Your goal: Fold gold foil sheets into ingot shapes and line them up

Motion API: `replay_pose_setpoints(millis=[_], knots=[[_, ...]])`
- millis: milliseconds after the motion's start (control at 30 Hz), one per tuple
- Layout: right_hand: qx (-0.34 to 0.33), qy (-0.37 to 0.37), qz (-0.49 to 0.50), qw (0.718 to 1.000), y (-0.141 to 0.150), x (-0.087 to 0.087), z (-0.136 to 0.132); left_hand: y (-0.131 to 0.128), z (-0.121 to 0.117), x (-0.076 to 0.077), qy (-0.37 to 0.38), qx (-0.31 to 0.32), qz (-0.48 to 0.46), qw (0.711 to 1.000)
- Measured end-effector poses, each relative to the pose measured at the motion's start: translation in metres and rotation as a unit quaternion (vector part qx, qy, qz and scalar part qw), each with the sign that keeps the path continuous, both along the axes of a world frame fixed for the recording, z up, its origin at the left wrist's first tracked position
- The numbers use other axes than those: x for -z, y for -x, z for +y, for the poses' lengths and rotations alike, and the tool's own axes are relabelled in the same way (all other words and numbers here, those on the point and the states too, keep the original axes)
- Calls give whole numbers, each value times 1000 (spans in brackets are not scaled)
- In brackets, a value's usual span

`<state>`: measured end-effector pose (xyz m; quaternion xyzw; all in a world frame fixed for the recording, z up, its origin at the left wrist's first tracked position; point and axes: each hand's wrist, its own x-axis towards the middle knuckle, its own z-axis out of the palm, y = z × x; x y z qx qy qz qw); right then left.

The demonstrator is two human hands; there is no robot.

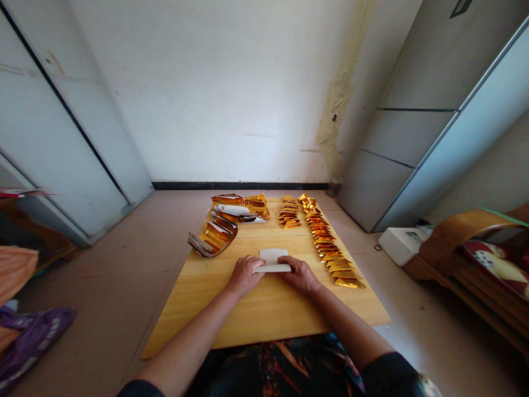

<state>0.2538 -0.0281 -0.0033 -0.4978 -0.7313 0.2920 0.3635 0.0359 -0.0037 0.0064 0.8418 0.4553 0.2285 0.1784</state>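
Over the middle of the wooden table (194,298), a small piece of pale grey-white card (273,255) with a fold across it is held between my two hands. My left hand (247,274) grips its left end, fingers closed around the edge. At the opposite end my right hand (302,274) is closed on the card too. The near part of the card stands up toward me, while the far part lies behind it. Both thumbs are hard to make out. Beyond my left hand lies a bent stack of gold and brown foil sheets (217,234).
Small gold foil packets (330,248) form an overlapping row along the table's right side. A shorter row of gold packets (288,212) lies left of it. More foil wrappers (260,205) sit at the back left. A grey refrigerator (397,143) and wooden bench (467,264) stand rightward.
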Motion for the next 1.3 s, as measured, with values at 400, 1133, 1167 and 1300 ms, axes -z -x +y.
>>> replay_pose_setpoints(millis=[400,1133,1167,1300], knots=[[239,46,32,969,36,-6,30,-25,12,-3,79,-193,-68,976],[243,19,-280,929,41,-6,28,-28,7,4,-6,-193,35,980],[244,18,-296,923,42,-7,27,-29,7,5,-12,-191,45,981],[245,7,-353,903,45,-10,23,-29,5,8,-26,-191,62,979]])
